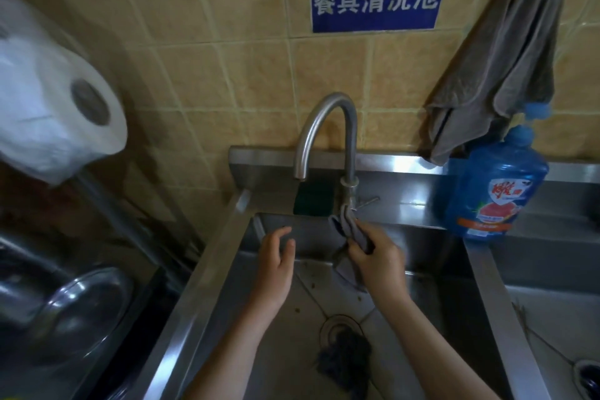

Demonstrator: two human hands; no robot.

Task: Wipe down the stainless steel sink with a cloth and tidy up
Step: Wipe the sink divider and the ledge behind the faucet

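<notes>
From the head view, you are looking down into a stainless steel sink point(201, 286) set against a tan tiled wall.

Your right hand point(376, 256) is closed around a small grey cloth point(352, 232), gripping it at its lower end. The cloth's upper end reaches the foot of the curved faucet point(328, 133) and seems to touch it, though blur makes the contact hard to confirm. Your left hand point(276, 256) is apart from the right and holds nothing. Its fingers are loosely curled above the basin's back wall.

A dark green sponge point(311, 198) stands on the ledge just left of the faucet's foot. A blue detergent bottle point(496, 185) stands on the surface to the right, under a grey towel point(506, 58) hanging on the wall. Down in the basin, a dark tangled wad point(345, 354) lies on the drain point(334, 323), and small brown specks point(313, 284) dot the floor.

The step in hand looks like wiping around the faucet's foot, early in the job, since the basin floor is still soiled. Next you would likely bring the cloth down the back wall and across the floor, sweeping the specks toward the drain. The wad needs lifting out first, and your free left hand is well placed for that.
</notes>
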